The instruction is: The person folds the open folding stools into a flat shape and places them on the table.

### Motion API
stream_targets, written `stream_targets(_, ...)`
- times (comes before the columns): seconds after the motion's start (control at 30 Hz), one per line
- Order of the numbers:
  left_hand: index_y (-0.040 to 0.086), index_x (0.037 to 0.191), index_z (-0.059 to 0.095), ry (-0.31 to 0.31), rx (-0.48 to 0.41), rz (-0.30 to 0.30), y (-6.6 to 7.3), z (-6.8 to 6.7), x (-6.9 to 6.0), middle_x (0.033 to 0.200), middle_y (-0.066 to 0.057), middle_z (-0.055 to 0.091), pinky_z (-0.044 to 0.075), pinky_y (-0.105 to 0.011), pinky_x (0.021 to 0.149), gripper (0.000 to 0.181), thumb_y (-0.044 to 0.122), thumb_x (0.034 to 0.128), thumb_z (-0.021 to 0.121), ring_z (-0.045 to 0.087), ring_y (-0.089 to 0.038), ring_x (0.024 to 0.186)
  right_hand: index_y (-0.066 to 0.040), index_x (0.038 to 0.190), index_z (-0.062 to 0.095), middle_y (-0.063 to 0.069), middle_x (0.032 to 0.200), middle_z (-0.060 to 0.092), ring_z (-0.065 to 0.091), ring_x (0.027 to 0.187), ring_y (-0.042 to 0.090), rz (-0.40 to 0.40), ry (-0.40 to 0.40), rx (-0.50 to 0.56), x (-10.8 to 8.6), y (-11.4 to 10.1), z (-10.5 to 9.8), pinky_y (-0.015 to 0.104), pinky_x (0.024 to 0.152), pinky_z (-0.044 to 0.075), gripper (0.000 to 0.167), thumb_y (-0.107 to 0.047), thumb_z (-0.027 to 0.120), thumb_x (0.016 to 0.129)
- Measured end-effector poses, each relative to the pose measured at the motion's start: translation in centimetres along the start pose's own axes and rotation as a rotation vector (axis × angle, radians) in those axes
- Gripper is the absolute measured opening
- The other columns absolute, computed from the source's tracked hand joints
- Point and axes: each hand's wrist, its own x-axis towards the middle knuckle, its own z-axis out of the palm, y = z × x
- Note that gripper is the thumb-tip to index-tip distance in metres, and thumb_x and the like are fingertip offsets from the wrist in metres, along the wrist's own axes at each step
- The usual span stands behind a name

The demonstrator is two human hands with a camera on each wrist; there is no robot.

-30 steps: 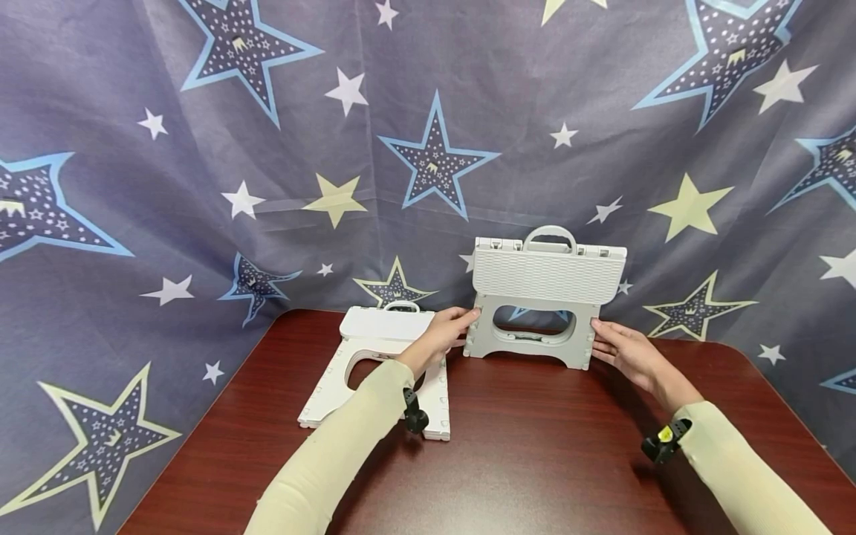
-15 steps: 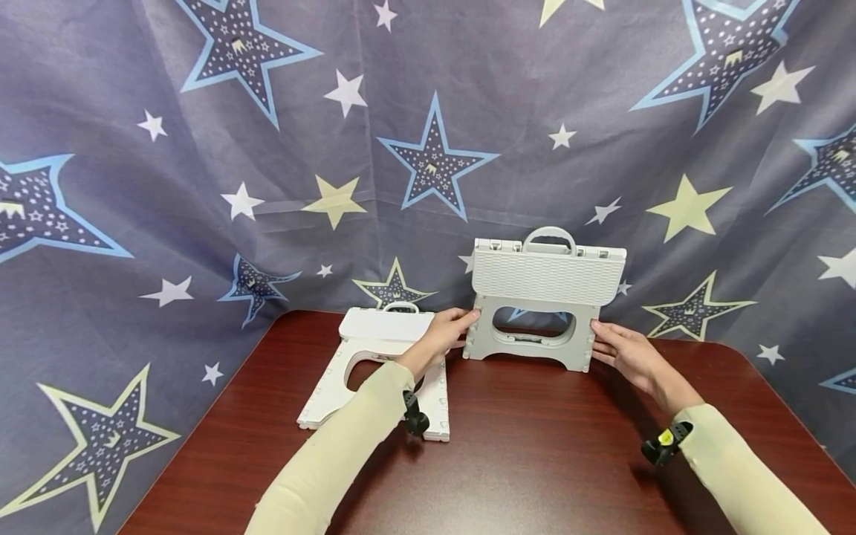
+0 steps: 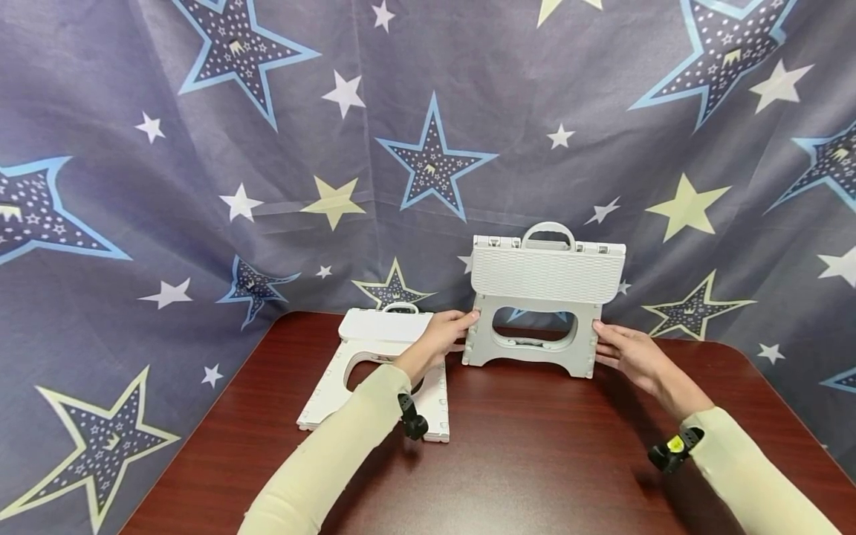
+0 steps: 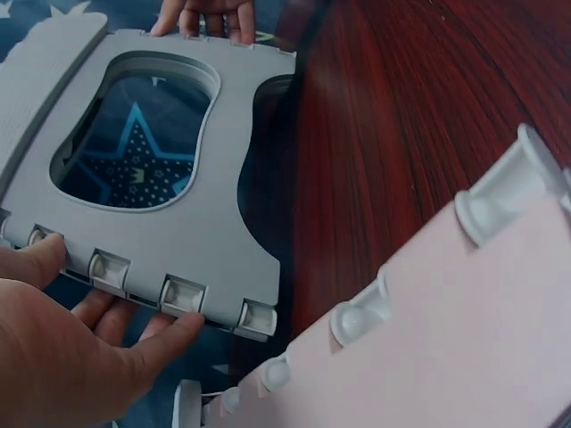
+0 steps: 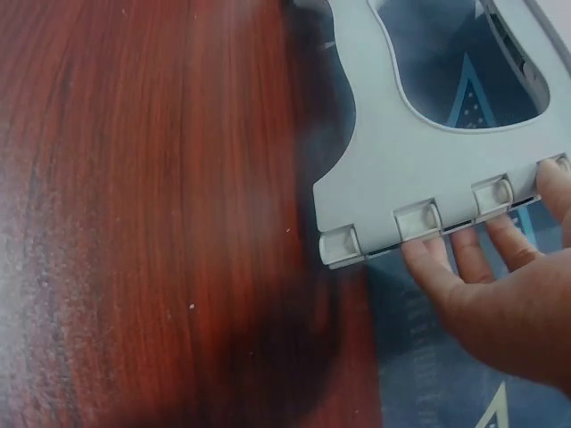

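Observation:
A light grey folding stool (image 3: 535,273), folded flat, stands nearly upright near the table's far edge with its carry handle on top. My left hand (image 3: 438,338) grips its left side edge, and my right hand (image 3: 631,357) grips the right one. In the left wrist view, the thumb and fingers of my left hand (image 4: 98,357) hold the hinged edge of the grey stool (image 4: 227,169). The right wrist view has my right hand (image 5: 508,294) pinching the opposite hinged edge. A white folding stool (image 3: 428,401) lies folded on the table, partly hidden under my left forearm.
The dark red wooden table (image 3: 535,461) has its far edge against a grey-purple curtain (image 3: 287,163) printed with stars. The white stool sits close to the left of the grey one.
The grey stool's lower edge has shifted slightly down and toward me, and its handle is a little higher. Both hands keep their hold. The white stool stays put.

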Motion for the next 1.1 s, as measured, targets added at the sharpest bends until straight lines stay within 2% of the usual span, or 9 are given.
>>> stream_targets(0.2, 0.002, 0.108, 0.068, 0.033, 0.005, -0.072, 0.8, -0.1, -1.1, 0.104, -0.004, 0.067, 0.061, -0.040, 0.082, 0.032, 0.033, 0.0990, 0.068, 0.067, -0.023, 0.099, -0.016, 0.109, 0.064, -0.010, 0.097, 0.074, 0.071, 0.096, 0.005, 0.042, 0.020, -0.075, -0.3, -0.7, 0.5, 0.027, 0.088, 0.059, 0.019, -0.030, 0.051, 0.108)
stream_targets(0.33, 0.001, 0.112, 0.065, 0.044, 0.011, -0.117, 1.6, 0.0, -1.9, 0.116, -0.011, 0.068, 0.061, -0.036, 0.074, 0.036, 0.034, 0.0986, 0.068, 0.070, -0.026, 0.100, -0.010, 0.117, 0.058, -0.009, 0.096, 0.073, 0.071, 0.094, 0.005, 0.077, 0.037, -0.117, -0.5, -1.3, 0.8, 0.030, 0.087, 0.060, 0.026, -0.033, 0.051, 0.108)
stream_targets(0.43, -0.001, 0.121, 0.062, 0.036, 0.023, -0.147, 2.3, 0.1, -2.5, 0.125, -0.019, 0.066, 0.060, -0.039, 0.077, 0.042, 0.035, 0.0999, 0.066, 0.069, -0.032, 0.109, -0.009, 0.118, 0.057, -0.009, 0.096, 0.072, 0.071, 0.093, 0.004, 0.104, 0.037, -0.135, -0.8, -1.7, 1.0, 0.033, 0.087, 0.061, 0.028, -0.035, 0.051, 0.108)
stream_targets(0.57, -0.004, 0.136, 0.052, 0.027, 0.040, -0.187, 3.1, 0.2, -3.4, 0.133, -0.024, 0.062, 0.058, -0.047, 0.088, 0.053, 0.035, 0.1014, 0.063, 0.064, -0.040, 0.120, -0.014, 0.107, 0.063, -0.008, 0.094, 0.073, 0.071, 0.090, 0.005, 0.144, 0.037, -0.141, -1.3, -2.3, 1.5, 0.036, 0.085, 0.061, 0.024, -0.036, 0.051, 0.107)
stream_targets(0.7, -0.005, 0.143, 0.046, 0.017, 0.022, -0.221, 3.3, 0.0, -3.9, 0.138, -0.027, 0.059, 0.054, -0.054, 0.099, 0.059, 0.035, 0.1019, 0.062, 0.060, -0.044, 0.126, -0.017, 0.099, 0.067, -0.005, 0.092, 0.074, 0.072, 0.087, 0.007, 0.182, 0.046, -0.148, -1.8, -2.8, 2.0, 0.039, 0.084, 0.062, 0.025, -0.035, 0.053, 0.107)
stream_targets(0.87, -0.005, 0.139, 0.050, 0.008, 0.003, -0.249, 3.2, -0.4, -4.4, 0.139, -0.028, 0.056, 0.051, -0.057, 0.104, 0.055, 0.033, 0.1014, 0.062, 0.056, -0.045, 0.129, -0.016, 0.094, 0.068, -0.005, 0.088, 0.074, 0.071, 0.085, 0.009, 0.234, 0.067, -0.165, -2.2, -3.4, 2.6, 0.041, 0.084, 0.062, 0.027, -0.035, 0.054, 0.106)
stream_targets(1.1, -0.006, 0.136, 0.054, -0.011, 0.018, -0.258, 3.4, -0.5, -5.2, 0.139, -0.028, 0.055, 0.052, -0.057, 0.103, 0.052, 0.032, 0.1021, 0.061, 0.058, -0.043, 0.125, -0.010, 0.096, 0.067, -0.004, 0.086, 0.071, 0.070, 0.082, 0.010, 0.265, 0.085, -0.192, -2.8, -4.1, 3.0, 0.040, 0.082, 0.062, 0.030, -0.036, 0.053, 0.106)
